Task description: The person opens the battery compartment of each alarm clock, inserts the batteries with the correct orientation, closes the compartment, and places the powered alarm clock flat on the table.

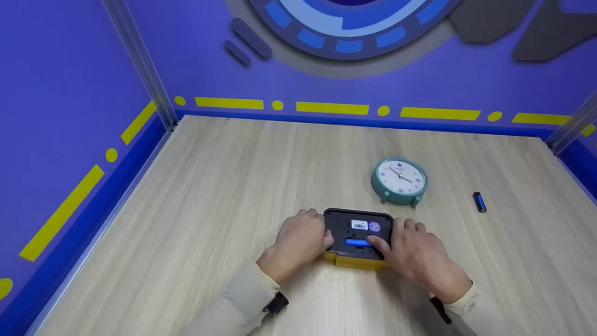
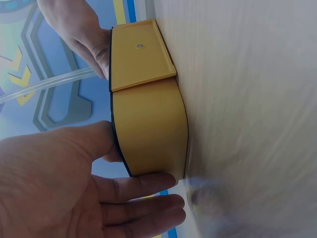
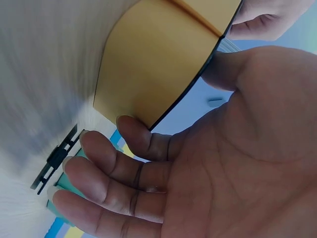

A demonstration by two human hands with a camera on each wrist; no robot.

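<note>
A yellow clock (image 1: 359, 262) lies with its black back up and its face hidden. A blue battery (image 1: 357, 242) shows in the slot of that back. My left hand (image 1: 301, 240) grips the clock's left end, thumb over the back's edge and index finger along the side. At the other end my right hand (image 1: 417, 249) holds the clock, its thumb pressing on the battery's right part. The right wrist view shows the right index fingertip against the yellow case (image 3: 153, 64), the other fingers spread loosely below.
A round teal clock (image 1: 400, 179) lies face up beyond the yellow one. Farther right is a loose blue-and-black battery (image 1: 479, 202). A thin black plastic piece (image 3: 57, 158) is near the right fingers in the right wrist view. Blue panels (image 1: 326, 84) border the wooden table (image 1: 224, 186).
</note>
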